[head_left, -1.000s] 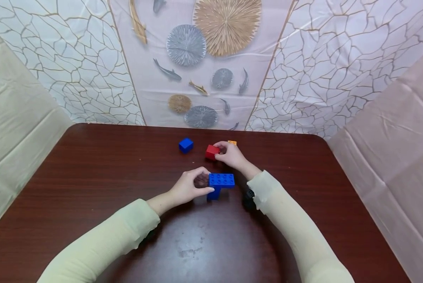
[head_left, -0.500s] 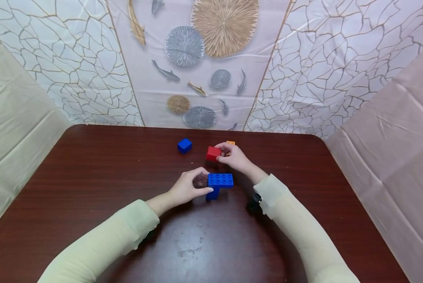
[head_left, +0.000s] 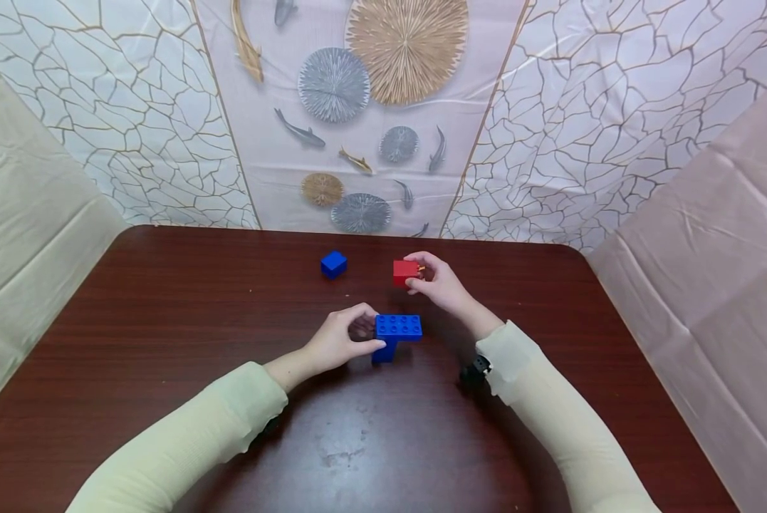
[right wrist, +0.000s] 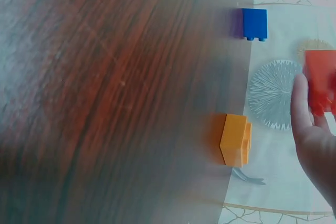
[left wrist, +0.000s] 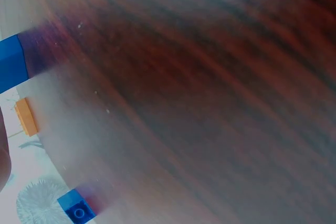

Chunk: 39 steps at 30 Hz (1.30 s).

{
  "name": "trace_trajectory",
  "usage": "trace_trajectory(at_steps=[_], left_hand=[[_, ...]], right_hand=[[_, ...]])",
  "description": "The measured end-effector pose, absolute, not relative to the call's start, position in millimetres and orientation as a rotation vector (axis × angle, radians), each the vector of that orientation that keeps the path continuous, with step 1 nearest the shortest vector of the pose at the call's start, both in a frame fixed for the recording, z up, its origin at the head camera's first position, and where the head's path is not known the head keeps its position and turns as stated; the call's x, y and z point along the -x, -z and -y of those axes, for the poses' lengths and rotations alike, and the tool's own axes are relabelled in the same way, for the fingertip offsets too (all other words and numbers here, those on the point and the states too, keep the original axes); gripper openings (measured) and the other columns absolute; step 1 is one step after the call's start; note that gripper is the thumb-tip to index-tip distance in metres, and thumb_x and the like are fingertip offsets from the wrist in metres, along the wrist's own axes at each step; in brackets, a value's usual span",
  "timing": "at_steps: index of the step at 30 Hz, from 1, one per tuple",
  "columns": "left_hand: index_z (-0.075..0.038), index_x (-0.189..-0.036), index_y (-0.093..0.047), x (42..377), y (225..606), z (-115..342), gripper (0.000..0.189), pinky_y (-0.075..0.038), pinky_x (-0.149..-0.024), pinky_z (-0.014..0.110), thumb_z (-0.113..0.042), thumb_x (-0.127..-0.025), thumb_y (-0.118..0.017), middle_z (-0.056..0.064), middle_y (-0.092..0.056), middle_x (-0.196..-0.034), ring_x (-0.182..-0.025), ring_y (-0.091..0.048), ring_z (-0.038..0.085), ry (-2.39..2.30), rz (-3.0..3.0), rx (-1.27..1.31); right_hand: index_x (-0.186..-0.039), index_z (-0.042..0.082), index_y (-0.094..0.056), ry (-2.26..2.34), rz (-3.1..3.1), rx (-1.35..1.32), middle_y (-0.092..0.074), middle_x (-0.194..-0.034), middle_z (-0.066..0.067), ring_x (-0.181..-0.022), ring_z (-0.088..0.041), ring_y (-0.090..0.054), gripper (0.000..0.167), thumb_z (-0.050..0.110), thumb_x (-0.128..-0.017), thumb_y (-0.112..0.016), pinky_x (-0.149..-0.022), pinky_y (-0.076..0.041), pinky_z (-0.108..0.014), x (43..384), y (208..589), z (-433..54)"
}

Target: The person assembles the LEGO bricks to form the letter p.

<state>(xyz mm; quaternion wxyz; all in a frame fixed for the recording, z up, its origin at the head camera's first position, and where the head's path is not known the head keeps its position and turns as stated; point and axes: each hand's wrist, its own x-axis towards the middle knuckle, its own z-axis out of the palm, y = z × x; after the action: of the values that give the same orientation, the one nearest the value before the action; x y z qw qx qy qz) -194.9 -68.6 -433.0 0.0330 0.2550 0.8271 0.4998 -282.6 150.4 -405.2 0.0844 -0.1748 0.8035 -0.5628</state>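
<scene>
My left hand [head_left: 343, 338] grips a blue toy-brick build [head_left: 399, 325], thumb on the near side and fingers behind. Its top is a long studded brick that overhangs a narrower blue brick [head_left: 384, 350] to the right. In the left wrist view, part of the blue build [left wrist: 11, 64] shows at the left edge beside a sliver of finger. Farther back, my right hand [head_left: 443, 286] pinches a red brick [head_left: 405, 273] between thumb and fingers. The right wrist view shows this red brick [right wrist: 319, 77] held off the table, its studs turned toward the palm.
A small blue brick [head_left: 334, 265] lies on its side at the back of the dark wood table [head_left: 184, 320]. An orange brick [right wrist: 234, 141] stands near the far edge, mostly covered by my right hand in the head view. Patterned cloth [head_left: 364, 142] hangs behind the table.
My right hand has moved a little to the right with the red brick, which has turned squarer to the head view. It now covers most of the orange brick. My left hand stays put.
</scene>
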Motion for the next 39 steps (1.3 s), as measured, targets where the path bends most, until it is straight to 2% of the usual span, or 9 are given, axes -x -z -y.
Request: trace_trajectory(at_steps=[3, 6, 11, 21, 26, 39], left_hand=[[-0.012, -0.103, -0.058, 195.0, 433.6, 68.4, 0.030, -0.053, -0.081, 0.022, -0.018, -0.079, -0.075, 0.004, -0.068, -0.098, -0.088, -0.064, 0.013, -1.539, -2.540, -0.782], [-0.012, -0.103, -0.058, 194.8, 433.8, 68.1, 0.030, -0.053, -0.080, 0.022, -0.018, -0.079, -0.075, 0.004, -0.068, -0.098, -0.088, -0.064, 0.013, -1.535, -2.542, -0.784], [-0.012, -0.103, -0.058, 194.8, 434.2, 67.6, 0.030, -0.053, -0.080, 0.021, -0.018, -0.079, -0.075, 0.004, -0.068, -0.098, -0.088, -0.064, 0.013, -1.532, -2.545, -0.787], [-0.013, -0.102, -0.059, 195.3, 435.9, 68.4, 0.029, -0.053, -0.080, 0.022, -0.019, -0.079, -0.076, 0.004, -0.068, -0.098, -0.088, -0.064, 0.013, -1.543, -2.542, -0.793], [-0.012, -0.102, -0.059, 195.0, 434.9, 68.6, 0.030, -0.053, -0.080, 0.022, -0.017, -0.078, -0.076, 0.004, -0.068, -0.098, -0.088, -0.064, 0.014, -1.556, -2.540, -0.788], [-0.011, -0.101, -0.059, 195.3, 434.9, 68.2, 0.030, -0.055, -0.078, 0.024, -0.017, -0.078, -0.076, 0.006, -0.068, -0.096, -0.086, -0.065, 0.015, -1.581, -2.540, -0.812]], right_hand=[[-0.126, -0.001, -0.048, 1.615, -2.489, 0.496, -0.057, -0.116, -0.025, -0.087, -0.027, -0.058, 0.045, 0.001, -0.084, -0.064, -0.074, -0.056, -0.032, 280.6, 402.4, -153.9], [-0.125, 0.000, -0.050, 1.568, -2.545, 0.469, -0.058, -0.118, -0.023, -0.091, -0.025, -0.057, 0.047, 0.005, -0.083, -0.068, -0.075, -0.051, -0.023, 279.6, 400.4, -156.6], [-0.124, 0.000, -0.053, 1.564, -2.559, 0.470, -0.059, -0.120, -0.021, -0.099, -0.030, -0.057, 0.045, 0.007, -0.082, -0.069, -0.085, -0.049, -0.028, 276.4, 395.7, -160.2], [-0.118, -0.002, -0.050, 1.676, -2.516, 0.468, -0.058, -0.114, -0.022, -0.093, -0.020, -0.059, 0.043, 0.002, -0.080, -0.068, -0.077, -0.050, -0.018, 264.5, 380.5, -160.0], [-0.115, -0.002, -0.051, 1.667, -2.536, 0.464, -0.059, -0.111, -0.022, -0.088, -0.018, -0.058, 0.041, 0.002, -0.079, -0.070, -0.074, -0.051, -0.019, 255.8, 370.8, -157.0], [-0.122, -0.002, -0.055, 1.658, -2.486, 0.636, -0.058, -0.119, -0.023, -0.092, -0.020, -0.060, 0.044, 0.001, -0.081, -0.067, -0.078, -0.051, -0.020, 238.9, 361.1, -156.3]])
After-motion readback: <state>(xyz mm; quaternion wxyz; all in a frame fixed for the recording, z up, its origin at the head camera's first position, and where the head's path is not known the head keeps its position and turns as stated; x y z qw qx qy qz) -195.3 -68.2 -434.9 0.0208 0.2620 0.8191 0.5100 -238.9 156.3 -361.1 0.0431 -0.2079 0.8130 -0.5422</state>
